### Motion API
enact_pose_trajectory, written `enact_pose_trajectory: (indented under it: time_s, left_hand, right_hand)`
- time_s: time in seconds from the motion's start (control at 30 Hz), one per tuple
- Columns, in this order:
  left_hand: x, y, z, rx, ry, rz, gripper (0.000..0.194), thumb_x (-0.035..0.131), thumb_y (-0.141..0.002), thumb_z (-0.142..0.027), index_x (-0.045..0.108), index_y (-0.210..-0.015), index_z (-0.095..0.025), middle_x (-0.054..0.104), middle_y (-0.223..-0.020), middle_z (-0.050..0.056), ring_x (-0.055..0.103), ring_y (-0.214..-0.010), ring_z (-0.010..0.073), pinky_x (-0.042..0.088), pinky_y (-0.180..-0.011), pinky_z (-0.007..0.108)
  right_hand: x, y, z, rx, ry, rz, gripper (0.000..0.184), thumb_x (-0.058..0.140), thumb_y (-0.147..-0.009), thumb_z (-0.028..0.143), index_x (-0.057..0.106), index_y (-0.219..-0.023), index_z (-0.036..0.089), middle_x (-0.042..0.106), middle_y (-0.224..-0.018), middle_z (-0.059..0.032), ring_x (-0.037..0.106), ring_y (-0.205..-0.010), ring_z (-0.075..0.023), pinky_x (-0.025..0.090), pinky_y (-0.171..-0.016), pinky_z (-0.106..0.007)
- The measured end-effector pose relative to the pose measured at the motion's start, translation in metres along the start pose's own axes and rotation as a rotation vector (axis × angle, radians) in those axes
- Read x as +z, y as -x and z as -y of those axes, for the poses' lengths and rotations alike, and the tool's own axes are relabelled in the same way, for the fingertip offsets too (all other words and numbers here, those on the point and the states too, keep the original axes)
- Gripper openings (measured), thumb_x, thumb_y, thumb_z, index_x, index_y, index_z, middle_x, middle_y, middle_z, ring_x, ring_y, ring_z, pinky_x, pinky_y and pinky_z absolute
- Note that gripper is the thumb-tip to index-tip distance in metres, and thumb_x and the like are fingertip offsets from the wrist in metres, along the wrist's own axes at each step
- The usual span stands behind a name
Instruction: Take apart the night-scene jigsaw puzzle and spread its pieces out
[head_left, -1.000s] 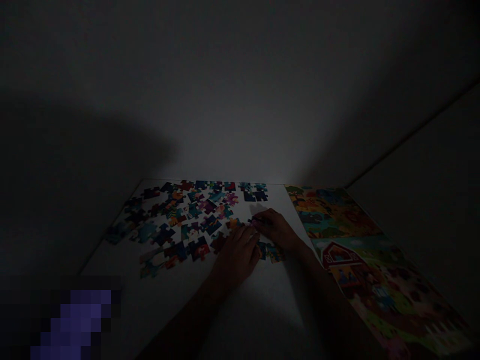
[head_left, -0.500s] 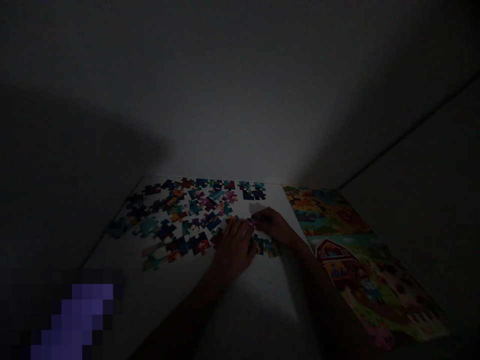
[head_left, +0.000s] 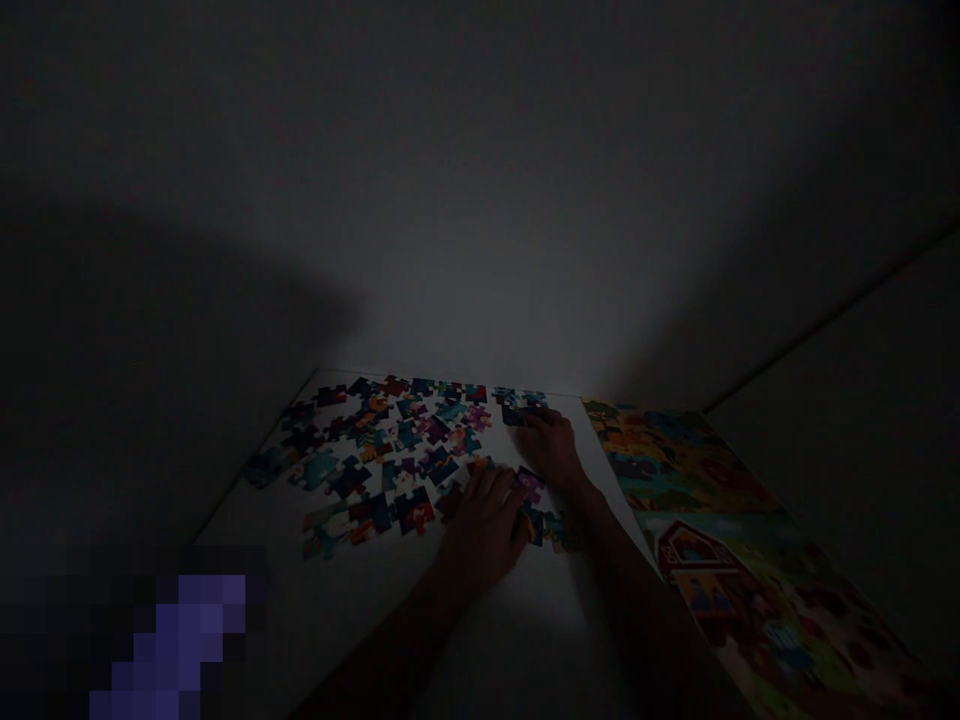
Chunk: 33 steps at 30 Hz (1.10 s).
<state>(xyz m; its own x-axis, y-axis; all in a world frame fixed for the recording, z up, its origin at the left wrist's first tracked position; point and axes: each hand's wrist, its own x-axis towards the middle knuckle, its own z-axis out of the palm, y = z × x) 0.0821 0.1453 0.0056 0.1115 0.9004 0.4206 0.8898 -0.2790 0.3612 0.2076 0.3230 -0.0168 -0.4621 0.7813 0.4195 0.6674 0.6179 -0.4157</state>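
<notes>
Jigsaw puzzle pieces (head_left: 405,445) lie scattered face up on a white tabletop (head_left: 360,610), a few interlocked in short groups, most separate, the whole spread filling the far part of the surface. Right hand (head_left: 551,450): at the right side of the spread, palm down, with right-hand fingers (head_left: 531,425) curved forward, their tips at or just beside a dark piece (head_left: 513,415). The dim light does not show whether that piece is pinched. Left hand (head_left: 480,530): nearer the viewer, palm down, with left-hand fingers (head_left: 501,490) extended and slightly parted over the near right edge of the spread, just beside a purple-patterned piece (head_left: 531,486). Whether they have hold of anything cannot be told. A small cluster of pieces (head_left: 551,530) lies just right of the left hand. Beyond the pieces to the right, a printed farm picture (head_left: 750,600) with a red barn (head_left: 694,555) lies flat beside the white surface. A pale wall (head_left: 480,250) rises behind. At lower left, a purple patch (head_left: 180,640) is too pixelated to name.
</notes>
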Motion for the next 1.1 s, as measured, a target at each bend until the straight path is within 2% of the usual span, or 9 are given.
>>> enact_pose_trajectory:
  time_s: [0.17, 0.43, 0.6, 0.7, 0.8, 0.9, 1.1]
  left_hand:
    - [0.0, -0.001, 0.001, -0.007, 0.011, 0.031, 0.029, 0.055, -0.092, -0.024, 0.061, -0.121, -0.02, 0.061, -0.132, 0.01, 0.051, -0.13, 0.0289, 0.039, -0.115, 0.054]
    - [0.0, -0.001, 0.002, 0.008, 0.015, 0.03, 0.031, 0.055, -0.092, -0.022, 0.061, -0.122, -0.018, 0.062, -0.131, 0.011, 0.052, -0.129, 0.0276, 0.034, -0.118, 0.052]
    - [-0.001, -0.002, 0.002, 0.013, 0.024, 0.024, 0.03, 0.054, -0.092, -0.022, 0.061, -0.121, -0.019, 0.062, -0.131, 0.011, 0.053, -0.128, 0.0278, 0.038, -0.115, 0.053]
    - [-0.001, -0.003, 0.003, 0.019, 0.03, 0.017, 0.028, 0.054, -0.092, -0.022, 0.062, -0.119, -0.02, 0.063, -0.128, 0.011, 0.053, -0.127, 0.0279, 0.038, -0.115, 0.054]
    - [-0.001, -0.003, 0.004, 0.022, 0.041, 0.015, 0.027, 0.054, -0.092, -0.019, 0.063, -0.118, -0.02, 0.063, -0.127, 0.01, 0.053, -0.126, 0.0268, 0.038, -0.115, 0.053]
    - [-0.001, -0.003, 0.004, 0.017, 0.038, 0.014, 0.027, 0.055, -0.091, -0.018, 0.063, -0.117, -0.02, 0.063, -0.125, 0.009, 0.055, -0.123, 0.0266, 0.039, -0.114, 0.052]
    - [-0.003, -0.003, 0.005, 0.026, 0.029, 0.024, 0.028, 0.052, -0.093, -0.019, 0.062, -0.119, -0.02, 0.062, -0.124, 0.01, 0.053, -0.123, 0.0282, 0.042, -0.11, 0.053]
  right_hand:
    - [-0.003, 0.007, 0.001, 0.003, 0.09, 0.014, 0.034, 0.059, -0.092, 0.042, 0.07, -0.122, 0.03, 0.056, -0.137, -0.0119, 0.048, -0.125, -0.0321, 0.04, -0.101, -0.051]
    - [-0.007, 0.009, 0.002, 0.004, 0.073, 0.058, 0.033, 0.057, -0.093, 0.036, 0.072, -0.121, 0.027, 0.057, -0.139, -0.0127, 0.048, -0.127, -0.0327, 0.04, -0.102, -0.051]
    - [-0.011, 0.015, -0.002, -0.006, 0.032, 0.049, 0.031, 0.057, -0.09, 0.03, 0.074, -0.116, 0.026, 0.058, -0.139, -0.0113, 0.05, -0.126, -0.0316, 0.041, -0.103, -0.051]
    - [-0.02, 0.017, -0.001, -0.029, -0.008, 0.063, 0.031, 0.056, -0.087, 0.024, 0.076, -0.111, 0.024, 0.063, -0.131, -0.011, 0.054, -0.122, -0.0298, 0.042, -0.103, -0.049]
    - [-0.029, 0.016, 0.001, -0.02, -0.041, 0.12, 0.029, 0.055, -0.084, 0.019, 0.078, -0.101, 0.023, 0.069, -0.113, -0.0098, 0.058, -0.109, -0.0263, 0.044, -0.099, -0.044]
    - [-0.035, 0.015, 0.003, 0.009, -0.064, 0.153, 0.027, 0.053, -0.083, 0.017, 0.078, -0.092, 0.022, 0.069, -0.098, -0.0084, 0.059, -0.098, -0.0241, 0.047, -0.093, -0.04]
    - [-0.036, 0.016, 0.006, 0.013, -0.098, 0.136, 0.022, 0.051, -0.08, 0.016, 0.072, -0.075, 0.021, 0.067, -0.086, -0.0069, 0.06, -0.086, -0.0212, 0.047, -0.081, -0.033]
